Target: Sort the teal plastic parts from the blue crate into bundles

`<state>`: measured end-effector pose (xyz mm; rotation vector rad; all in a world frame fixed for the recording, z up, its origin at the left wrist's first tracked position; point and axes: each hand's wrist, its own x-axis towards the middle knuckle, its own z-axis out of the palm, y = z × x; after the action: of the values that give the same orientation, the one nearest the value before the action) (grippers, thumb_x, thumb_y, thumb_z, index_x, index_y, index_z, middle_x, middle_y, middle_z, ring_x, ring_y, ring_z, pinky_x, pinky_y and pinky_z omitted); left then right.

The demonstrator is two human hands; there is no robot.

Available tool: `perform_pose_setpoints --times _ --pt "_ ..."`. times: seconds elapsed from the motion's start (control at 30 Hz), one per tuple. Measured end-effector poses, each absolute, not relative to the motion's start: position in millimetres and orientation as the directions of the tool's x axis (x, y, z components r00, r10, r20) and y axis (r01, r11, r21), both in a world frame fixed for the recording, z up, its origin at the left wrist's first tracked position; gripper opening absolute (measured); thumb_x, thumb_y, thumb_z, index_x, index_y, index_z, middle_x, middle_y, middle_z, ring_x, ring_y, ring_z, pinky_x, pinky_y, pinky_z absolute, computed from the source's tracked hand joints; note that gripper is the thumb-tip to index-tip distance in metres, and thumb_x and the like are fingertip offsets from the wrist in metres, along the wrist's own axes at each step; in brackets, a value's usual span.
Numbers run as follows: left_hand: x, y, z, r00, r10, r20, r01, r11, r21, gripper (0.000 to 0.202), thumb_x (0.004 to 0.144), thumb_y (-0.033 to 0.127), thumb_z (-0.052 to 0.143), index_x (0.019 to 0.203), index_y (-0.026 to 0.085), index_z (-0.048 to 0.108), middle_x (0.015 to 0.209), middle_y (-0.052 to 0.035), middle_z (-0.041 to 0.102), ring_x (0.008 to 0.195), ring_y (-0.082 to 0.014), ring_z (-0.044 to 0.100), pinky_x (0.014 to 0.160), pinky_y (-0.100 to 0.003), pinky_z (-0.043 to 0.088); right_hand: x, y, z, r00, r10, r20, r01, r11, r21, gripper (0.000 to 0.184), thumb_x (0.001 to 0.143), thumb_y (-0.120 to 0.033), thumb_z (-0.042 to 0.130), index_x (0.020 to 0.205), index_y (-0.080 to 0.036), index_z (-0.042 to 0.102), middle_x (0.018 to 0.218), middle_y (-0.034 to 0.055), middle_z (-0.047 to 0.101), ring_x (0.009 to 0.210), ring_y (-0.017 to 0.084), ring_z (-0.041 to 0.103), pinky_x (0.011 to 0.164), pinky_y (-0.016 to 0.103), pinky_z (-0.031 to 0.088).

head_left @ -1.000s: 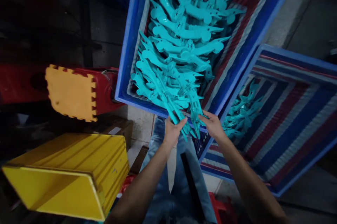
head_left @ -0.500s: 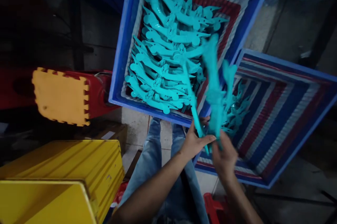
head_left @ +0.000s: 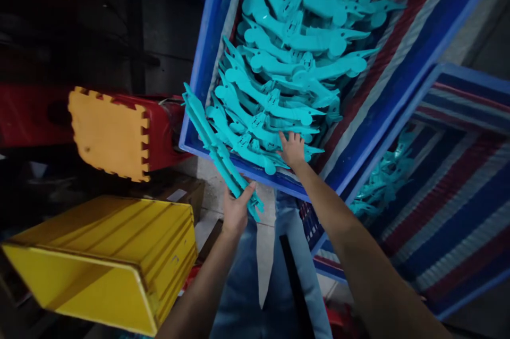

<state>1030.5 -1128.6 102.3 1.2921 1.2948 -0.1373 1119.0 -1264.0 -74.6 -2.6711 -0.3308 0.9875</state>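
Observation:
My left hand is closed around the near end of a long teal plastic part, apparently two lying side by side. They slant up and left across the near rim of a blue crate. Inside that crate lie stacked rows of similar teal plastic parts, with rounded lobes and pointed tips. My right hand rests over the near right end of the stack, its fingers apart and touching the parts. Whether it grips one is not visible.
A second blue crate with a striped lining holds a smaller heap of teal parts at right. To the left are a yellow bin and an orange foam mat on something red. My legs stand below the crate.
My left hand has moved left with the teal parts. The right hand has let go of the teal parts it held and moved up to the stack. The view has shifted closer to the crate.

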Motion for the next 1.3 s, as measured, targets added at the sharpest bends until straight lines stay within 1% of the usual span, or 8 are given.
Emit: perform_pose_setpoints --times 0.17,0.3,0.37,0.47,0.63,0.9,1.17,1.3 --pt "1035.9 -1136.8 83.9 0.311 0.62 -0.72 0.743 0.314 0.591 0.04 0.064 0.034 0.079 0.093 0.018 0.056 0.076 0.0011 0.063 0.066 -0.0135 0.061 0.064 -0.026 0.05 1127.6 -1289.9 -53.3 0.75 0.352 -0.56 0.04 -0.869 -0.492 0.059 0.078 -0.026 0.059 0.135 -0.014 0.049 0.122 0.018 0.057 0.113 0.036 0.048 0.093 0.05 0.041" --pt "1051.1 -1164.7 78.0 0.405 0.542 -0.737 0.675 0.367 0.641 0.047 0.065 0.031 0.079 0.104 0.019 0.056 0.099 -0.0056 0.068 0.09 -0.0188 0.066 0.085 -0.034 0.051 1118.8 -1314.6 0.3 0.775 0.389 -0.499 -0.168 -0.634 -0.755 0.051 0.084 -0.034 0.052 0.132 -0.016 0.054 0.124 0.0096 0.061 0.114 0.027 0.056 0.099 0.042 0.044" --pt "1060.9 -1179.7 80.6 0.438 0.48 -0.76 0.641 0.425 0.639 0.052 0.064 0.03 0.08 0.109 0.02 0.055 0.109 -0.0071 0.067 0.098 -0.0194 0.065 0.091 -0.035 0.049 1108.8 -1316.8 26.8 0.772 0.388 -0.503 -0.268 -0.52 -0.811 0.049 0.087 -0.035 0.048 0.132 -0.018 0.054 0.128 0.0061 0.06 0.116 0.023 0.057 0.102 0.038 0.044" --pt "1071.5 -1192.6 88.9 0.447 0.383 -0.808 0.624 0.514 0.589 0.053 0.063 0.029 0.081 0.109 0.019 0.057 0.112 -0.0078 0.067 0.101 -0.0202 0.064 0.09 -0.034 0.05 1093.2 -1317.2 56.5 0.757 0.345 -0.554 -0.387 -0.447 -0.807 0.049 0.088 -0.036 0.046 0.134 -0.019 0.052 0.132 0.0036 0.056 0.121 0.022 0.054 0.105 0.037 0.042" --pt "1073.4 -1192.8 108.6 0.407 0.229 -0.884 0.704 0.537 0.464 0.053 0.057 0.029 0.083 0.104 0.018 0.06 0.095 -0.0059 0.071 0.082 -0.0195 0.068 0.074 -0.031 0.054 1074.9 -1332.8 83.1 0.716 0.24 -0.655 -0.561 -0.36 -0.745 0.046 0.088 -0.04 0.05 0.131 -0.025 0.054 0.13 0.0 0.058 0.121 0.022 0.054 0.106 0.04 0.042" --pt "1084.3 -1212.4 136.3 0.458 0.177 -0.871 0.79 0.368 0.49 0.061 0.053 0.03 0.086 0.107 0.019 0.058 0.099 -0.0061 0.071 0.086 -0.0205 0.068 0.075 -0.031 0.055 1061.7 -1345.4 118.4 0.83 0.129 -0.542 -0.486 -0.309 -0.817 0.044 0.09 -0.032 0.05 0.133 -0.025 0.052 0.133 0.0025 0.056 0.123 0.021 0.052 0.107 0.039 0.041" --pt "1076.3 -1241.6 173.1 0.462 -0.062 -0.885 0.856 0.293 0.426 0.054 0.056 0.026 0.084 0.105 0.019 0.062 0.094 -0.0038 0.072 0.081 -0.0176 0.068 0.073 -0.028 0.055 1024.6 -1368.6 152.6 0.876 -0.154 -0.456 -0.48 -0.348 -0.805 0.05 0.087 -0.028 0.052 0.136 -0.026 0.048 0.136 0.0041 0.053 0.125 0.022 0.049 0.105 0.04 0.042" --pt "1056.5 -1253.3 191.7 0.43 -0.125 -0.894 0.882 0.267 0.387 0.053 0.054 0.025 0.085 0.102 0.019 0.064 0.085 -0.0016 0.073 0.073 -0.0154 0.067 0.067 -0.026 0.055 998.8 -1385.8 175.6 0.713 -0.341 -0.613 -0.674 -0.092 -0.732 0.043 0.085 -0.03 0.052 0.128 -0.025 0.057 0.125 0.003 0.062 0.119 0.023 0.055 0.101 0.04 0.045"
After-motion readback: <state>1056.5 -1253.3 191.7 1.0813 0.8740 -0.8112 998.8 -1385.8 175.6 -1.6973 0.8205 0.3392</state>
